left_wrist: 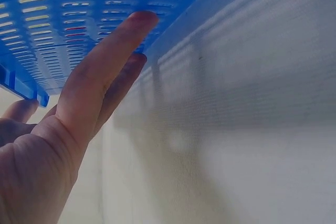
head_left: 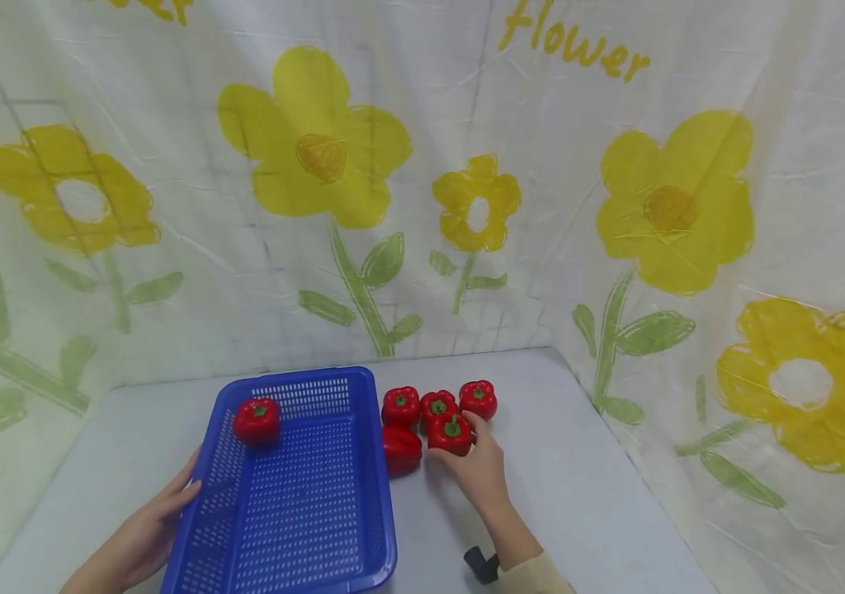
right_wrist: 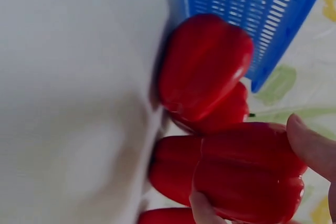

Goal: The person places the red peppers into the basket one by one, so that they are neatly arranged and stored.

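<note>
A blue plastic basket (head_left: pixel 299 495) with slotted walls lies on the table, one red bell pepper (head_left: pixel 257 421) inside its far left corner. My left hand (head_left: pixel 146 528) holds the basket's left side, thumb at the rim and fingers along the slotted outer wall (left_wrist: pixel 79 30). Between thumb and fingers, my right hand (head_left: pixel 478 469) grips a red bell pepper (right_wrist: pixel 249 174) with a green stem, right of the basket. Close around it are more red bell peppers: one lying on its side (head_left: pixel 400 451) against the basket, and upright ones behind (head_left: pixel 401 406).
The white table (head_left: pixel 541 495) ends at the back against a hanging curtain (head_left: pixel 422 272) printed with yellow flowers. A small black object (head_left: pixel 480 566) shows beside the right sleeve (head_left: pixel 537 576). The basket's right wall stands close to the peppers.
</note>
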`<state>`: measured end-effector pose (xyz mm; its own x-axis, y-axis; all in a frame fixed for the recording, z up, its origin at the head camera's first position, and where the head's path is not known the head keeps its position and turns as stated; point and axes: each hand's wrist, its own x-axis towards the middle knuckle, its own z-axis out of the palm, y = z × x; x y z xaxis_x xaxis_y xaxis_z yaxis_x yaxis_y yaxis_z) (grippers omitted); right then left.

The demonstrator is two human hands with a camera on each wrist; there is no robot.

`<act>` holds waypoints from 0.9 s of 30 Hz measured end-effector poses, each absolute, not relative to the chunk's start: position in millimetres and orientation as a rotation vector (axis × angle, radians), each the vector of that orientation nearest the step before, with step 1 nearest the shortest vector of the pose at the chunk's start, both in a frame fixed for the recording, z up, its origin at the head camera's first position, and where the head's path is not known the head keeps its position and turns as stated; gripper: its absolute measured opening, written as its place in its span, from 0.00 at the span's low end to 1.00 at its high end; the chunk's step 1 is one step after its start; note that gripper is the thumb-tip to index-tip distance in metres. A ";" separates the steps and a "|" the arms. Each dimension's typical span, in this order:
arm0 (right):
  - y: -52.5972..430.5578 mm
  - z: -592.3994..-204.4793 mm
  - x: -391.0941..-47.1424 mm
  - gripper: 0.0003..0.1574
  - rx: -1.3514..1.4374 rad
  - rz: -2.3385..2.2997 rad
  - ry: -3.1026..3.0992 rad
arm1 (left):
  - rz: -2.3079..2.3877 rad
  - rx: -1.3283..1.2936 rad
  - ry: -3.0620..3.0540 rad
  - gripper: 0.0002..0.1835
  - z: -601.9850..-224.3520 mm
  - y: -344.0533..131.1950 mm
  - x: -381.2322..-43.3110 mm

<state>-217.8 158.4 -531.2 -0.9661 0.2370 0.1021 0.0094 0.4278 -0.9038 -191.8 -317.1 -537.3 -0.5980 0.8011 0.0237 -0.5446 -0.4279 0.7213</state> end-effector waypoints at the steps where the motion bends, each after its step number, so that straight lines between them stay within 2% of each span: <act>1: 157.2 -528.2 -218.2 0.55 -0.209 1.560 -2.464 | 2.076 0.468 0.878 0.29 -537.4 -317.5 -192.0; 16: 118.4 -471.6 -230.8 0.53 -0.113 1.635 -2.438 | 2.064 0.471 0.891 0.30 -536.2 -317.1 -192.8; 23: 85.0 -449.5 -243.3 0.59 -0.014 1.565 -2.549 | 2.061 0.461 0.903 0.30 -535.8 -316.7 -193.4; 27: 61.7 -443.5 -254.7 0.56 0.054 1.577 -2.593 | 2.069 0.459 0.904 0.30 -535.8 -318.4 -193.5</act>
<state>-254.7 61.7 -443.5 -0.9937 0.0250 0.1093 -0.0856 0.4610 -0.8833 -193.5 -318.4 -535.8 -0.6033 0.7975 0.0073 -0.5367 -0.4127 0.7359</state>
